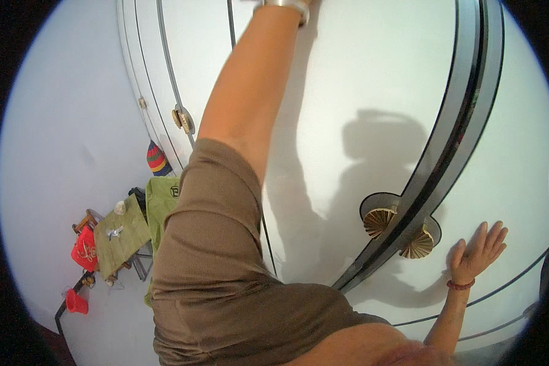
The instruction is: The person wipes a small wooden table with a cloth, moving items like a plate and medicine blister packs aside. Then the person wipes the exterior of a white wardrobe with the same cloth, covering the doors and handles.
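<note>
My left arm, in a brown sleeve, is raised across a large white cabinet door [370, 59]; a pale metallic band [287, 5] circles the wrist at the top edge, and the left hand lies beyond the picture. Lower right, my right hand [480, 254] holds nothing. Its back faces the camera, its fingers are apart, and it lies against or close to the white panel; exact contact cannot be told. A red bead bracelet [460, 285] is on that wrist. Between the arms, two gold fan-shaped handles [379, 223] flank the dark seam of the grey-edged doors.
At the left are a green-topped small table [121, 240], a red bag [85, 249], a red bucket [76, 302] and a green cloth [158, 201]. A striped knitted item [157, 160] hangs above the cloth. More door handles [183, 119] are beyond my raised arm.
</note>
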